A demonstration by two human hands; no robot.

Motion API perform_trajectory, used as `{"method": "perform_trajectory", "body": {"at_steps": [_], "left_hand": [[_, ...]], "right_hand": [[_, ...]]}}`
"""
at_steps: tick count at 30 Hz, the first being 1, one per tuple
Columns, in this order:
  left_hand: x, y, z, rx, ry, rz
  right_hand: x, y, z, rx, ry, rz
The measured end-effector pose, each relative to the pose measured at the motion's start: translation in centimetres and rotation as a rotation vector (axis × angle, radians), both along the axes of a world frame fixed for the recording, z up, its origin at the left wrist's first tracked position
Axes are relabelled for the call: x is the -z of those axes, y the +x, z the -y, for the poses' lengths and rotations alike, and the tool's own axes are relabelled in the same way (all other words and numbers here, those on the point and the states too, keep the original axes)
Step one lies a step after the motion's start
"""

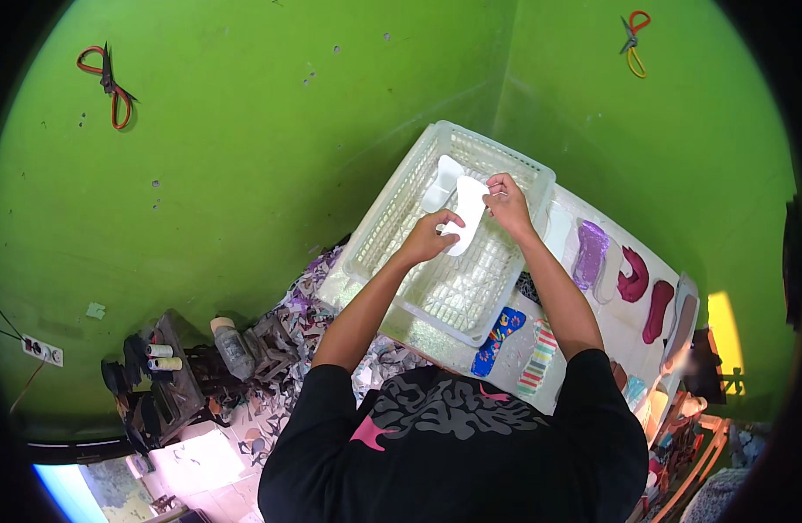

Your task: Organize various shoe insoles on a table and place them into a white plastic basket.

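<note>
A white insole-shaped piece [469, 209] is held in both my hands above a pale plastic basket [382, 228]. My left hand [432, 237] pinches its lower end between thumb and fingers. The upper right edge is gripped by my right hand [507, 206], with fingers curled round it. Inside the basket, just left of the held piece, lies another white insole-shaped piece [442, 185].
Right of the basket, a white table [623, 324] carries a shiny purple piece [591, 253], dark red pieces [658, 311], a blue patterned piece [499, 342] and a striped piece [538, 357]. Scraps [305, 318] cover the floor. Scissors [110, 85] hang on the green wall.
</note>
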State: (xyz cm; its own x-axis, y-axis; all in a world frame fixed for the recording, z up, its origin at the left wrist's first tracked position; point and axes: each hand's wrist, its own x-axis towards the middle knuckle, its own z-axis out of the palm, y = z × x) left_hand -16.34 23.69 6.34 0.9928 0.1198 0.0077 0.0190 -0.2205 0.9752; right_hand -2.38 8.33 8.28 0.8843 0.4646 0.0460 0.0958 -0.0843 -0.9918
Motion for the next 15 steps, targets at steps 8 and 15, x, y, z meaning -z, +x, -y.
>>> {"method": "perform_trajectory", "body": {"at_steps": [8, 15], "left_hand": [[3.9, 3.7, -3.8, -0.152, 0.197, -0.136], [7.9, 6.5, -5.6, -0.342, 0.41, -0.086]], "right_hand": [[4.8, 5.6, -4.4, -0.1, -0.318, 0.336], [7.4, 8.8, -6.6, -0.132, -0.43, 0.428]]}}
